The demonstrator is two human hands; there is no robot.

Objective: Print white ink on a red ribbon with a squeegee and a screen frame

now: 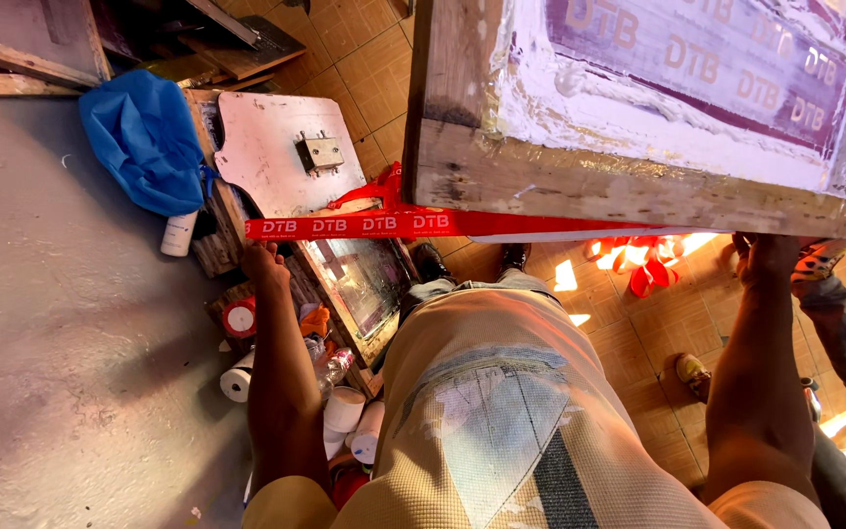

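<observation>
Hands worked at opposite ends of the job: the left hand [264, 263] pinched the end of a red printed strap [350, 225], seemingly to keep it flat and taut, while the right hand [768, 253] reached under the wooden screen-printing frame [619, 186], its fingers hidden, so I could not tell its grip. The strap ran from the left hand across beneath the frame's lower edge, towards the right hand. Further left lay a white platen board [266, 147], a blue cloth [144, 137] on the grey counter [41, 323], and paper rolls [239, 377] low beside it.

Rough, paint-caked wooden frame [580, 186]; glossy red plastic strip [364, 225]; crumpled blue cloth [144, 137].
</observation>
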